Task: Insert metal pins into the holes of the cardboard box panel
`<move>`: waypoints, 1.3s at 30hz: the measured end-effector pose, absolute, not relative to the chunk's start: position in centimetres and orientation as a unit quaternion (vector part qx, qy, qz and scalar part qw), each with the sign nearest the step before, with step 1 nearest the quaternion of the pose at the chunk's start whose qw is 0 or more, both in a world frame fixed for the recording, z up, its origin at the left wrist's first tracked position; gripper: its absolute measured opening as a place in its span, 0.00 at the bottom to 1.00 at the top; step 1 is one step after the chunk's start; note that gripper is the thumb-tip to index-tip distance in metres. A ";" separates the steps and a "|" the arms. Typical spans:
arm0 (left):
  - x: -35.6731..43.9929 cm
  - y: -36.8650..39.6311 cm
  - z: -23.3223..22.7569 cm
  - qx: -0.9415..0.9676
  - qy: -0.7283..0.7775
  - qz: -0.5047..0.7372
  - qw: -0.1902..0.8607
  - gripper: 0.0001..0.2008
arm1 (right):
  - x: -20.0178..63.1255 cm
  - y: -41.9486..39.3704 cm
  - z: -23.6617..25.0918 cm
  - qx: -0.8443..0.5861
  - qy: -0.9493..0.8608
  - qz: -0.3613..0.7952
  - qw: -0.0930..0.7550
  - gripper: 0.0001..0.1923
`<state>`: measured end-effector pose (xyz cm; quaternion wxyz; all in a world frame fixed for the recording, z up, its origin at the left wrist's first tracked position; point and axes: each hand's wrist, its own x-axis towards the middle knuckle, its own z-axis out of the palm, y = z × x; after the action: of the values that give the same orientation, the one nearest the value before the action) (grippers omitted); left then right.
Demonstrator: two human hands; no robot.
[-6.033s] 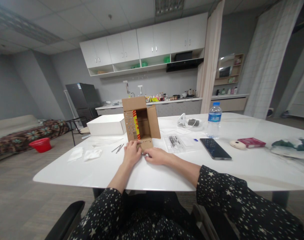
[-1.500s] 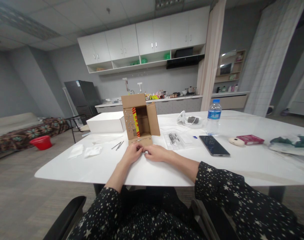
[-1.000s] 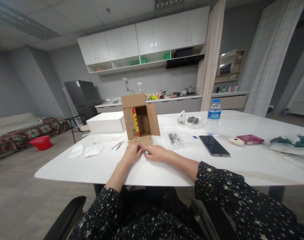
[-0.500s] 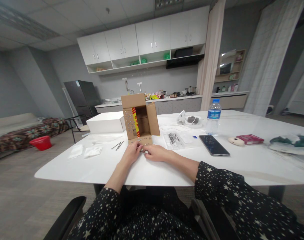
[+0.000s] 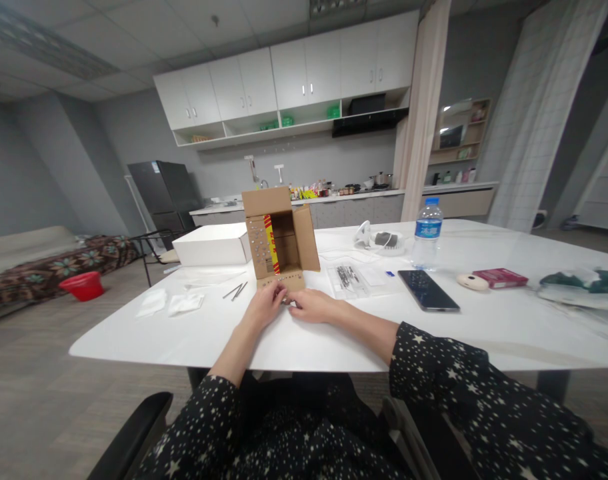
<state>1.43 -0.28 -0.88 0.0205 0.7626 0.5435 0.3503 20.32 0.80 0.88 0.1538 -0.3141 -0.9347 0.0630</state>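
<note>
My left hand (image 5: pixel 265 305) and my right hand (image 5: pixel 311 307) meet on the white table (image 5: pixel 324 347), fingers bent and pinched together. Something small and metallic shows between the fingertips, too small to name. Right in front of both hands stands an open cardboard box (image 5: pixel 261 247) with its opening facing me. Rows of small shiny pieces dot its left flap and its lower flap (image 5: pixel 279 279). To the left of my left hand lie several thin metal tools (image 5: pixel 239 291). A clear plastic packet with small dark pieces (image 5: pixel 348 280) lies beyond my right hand.
White tissues (image 5: pixel 186 304) and a white box (image 5: pixel 213 245) are on the left. Toward the right are a phone (image 5: pixel 428 291), a water bottle (image 5: pixel 427 233), a white device with a cable (image 5: pixel 381 241), a dark red box (image 5: pixel 501 278) and a green-and-white bundle (image 5: pixel 579 290).
A thin metallic tip that stuck out between my hands half a second ago is now hidden. My fingers have shifted slightly; the box and the other things are where they were.
</note>
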 end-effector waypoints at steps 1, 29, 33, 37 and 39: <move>1.5 -0.3 -0.9 0.762 0.545 0.348 0.018 0.08 | 20.3 0.8 0.9 -0.313 -0.935 0.063 0.154 0.16; 1.3 0.0 -1.1 0.780 0.547 0.304 -0.007 0.08 | 20.3 0.7 1.0 -0.305 -0.933 0.085 0.169 0.17; 1.4 -0.1 -1.0 0.773 0.561 0.295 -0.001 0.08 | 20.3 0.7 0.9 -0.306 -0.933 0.087 0.169 0.17; 1.4 -0.1 -1.0 0.769 0.570 0.287 0.010 0.09 | 20.3 0.8 0.8 -0.306 -0.933 0.086 0.167 0.17; 1.4 0.0 -1.1 0.770 0.572 0.282 0.014 0.10 | 20.3 0.9 0.8 -0.304 -0.934 0.083 0.168 0.16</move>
<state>1.41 -0.01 -1.13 0.0137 0.7698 0.5722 0.2824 20.27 0.86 0.82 0.1675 -0.3040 -0.9342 0.0829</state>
